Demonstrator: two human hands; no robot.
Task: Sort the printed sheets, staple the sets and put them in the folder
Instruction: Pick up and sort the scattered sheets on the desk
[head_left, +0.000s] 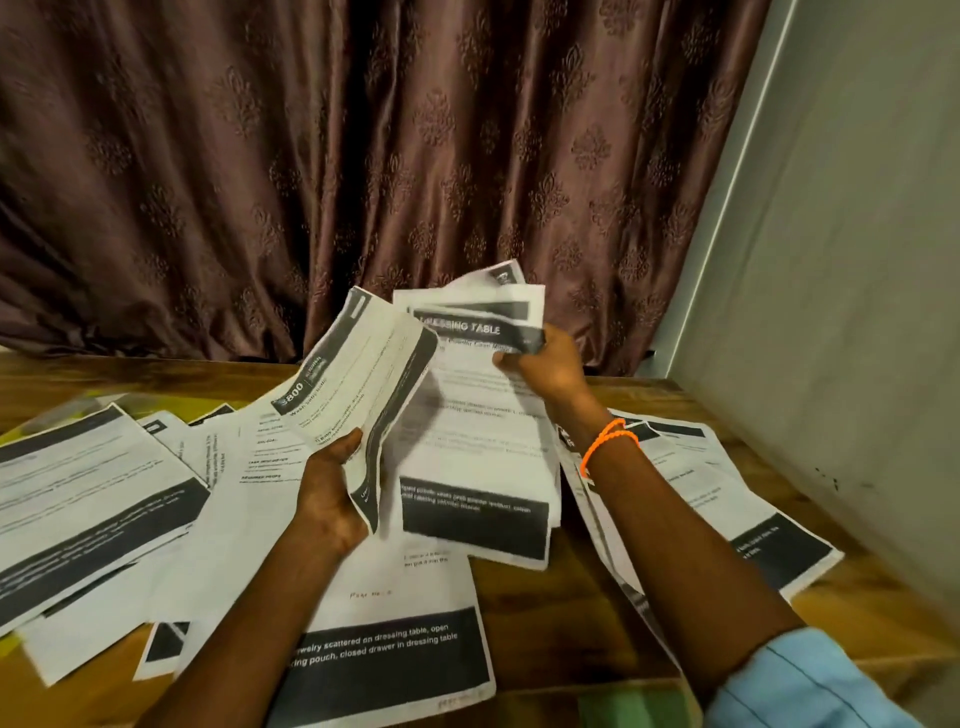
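Still sorting: loose white printed sheets with black bands (78, 483) cover the wooden table (571, 613). Our left hand (332, 493) grips a curled sheet (358, 374); our right hand (545, 364) pinches a raised sheaf (478, 431). We see no stapler or folder; nothing stapled.

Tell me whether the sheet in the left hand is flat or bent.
Bent. The sheet curls lengthwise into a trough; the left hand grips its lower edge above the table.
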